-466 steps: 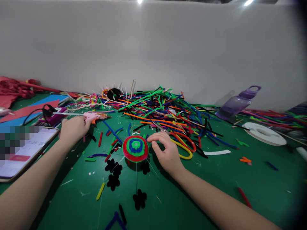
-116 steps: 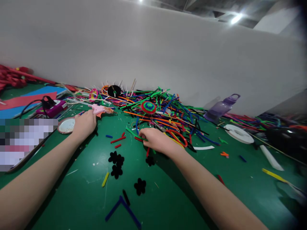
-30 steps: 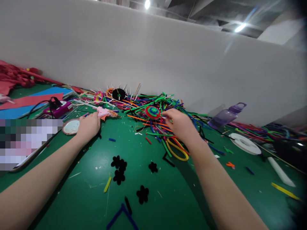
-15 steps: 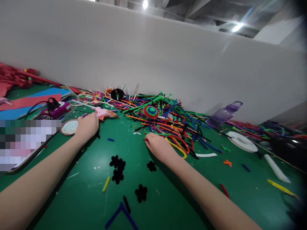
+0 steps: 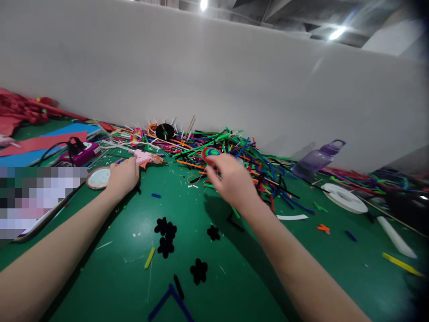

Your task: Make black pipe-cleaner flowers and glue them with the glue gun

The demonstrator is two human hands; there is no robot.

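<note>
My left hand point(image 5: 124, 176) is wrapped round the handle of a pink hot glue gun point(image 5: 144, 157), whose nozzle points right. Beside that hand lies a small round white dish point(image 5: 99, 178) with a reddish rim. My right hand point(image 5: 231, 176) hovers over the front of a heap of coloured pipe cleaners point(image 5: 197, 144). Its thumb and forefinger are apart, with nothing seen between them; the other fingers are partly hidden. Just behind its fingertips is a coiled disc point(image 5: 209, 153) in red, green and blue, partly covered by the hand. Several black flower shapes point(image 5: 199, 271) lie nearer on the green table.
A purple bottle point(image 5: 317, 160) leans by the white partition point(image 5: 208, 76). On the right lie a white ring point(image 5: 345, 198) and pipe cleaner scraps. At left are a purple power strip point(image 5: 80, 154), a blurred-out screen point(image 5: 36, 201) and red paper point(image 5: 47, 142). A bent blue pipe cleaner point(image 5: 170, 290) lies in front.
My right hand has lifted from the table at the heap's edge and moved up and right, now covering part of the coiled disc. My left hand stays on the glue gun.
</note>
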